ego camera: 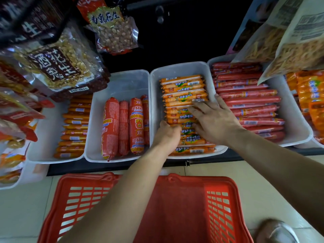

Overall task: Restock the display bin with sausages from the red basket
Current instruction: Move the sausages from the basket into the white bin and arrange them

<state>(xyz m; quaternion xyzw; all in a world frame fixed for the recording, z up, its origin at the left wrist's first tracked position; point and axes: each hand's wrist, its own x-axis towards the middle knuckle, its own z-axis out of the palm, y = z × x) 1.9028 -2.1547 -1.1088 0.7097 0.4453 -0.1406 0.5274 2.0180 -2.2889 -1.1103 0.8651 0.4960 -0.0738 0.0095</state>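
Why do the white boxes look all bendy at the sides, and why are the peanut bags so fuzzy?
Head view: the wide-angle lens bows the white bins near the edges. Head view: the peanut bags at upper left look smeared, with glare on their plastic. Head view: the orange sausages, the left hand and the right hand look sharp in the middle.

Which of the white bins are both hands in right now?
The middle bin of orange, green-labelled sausages, between the bin of fat red sausages and the bin of long thin red ones.
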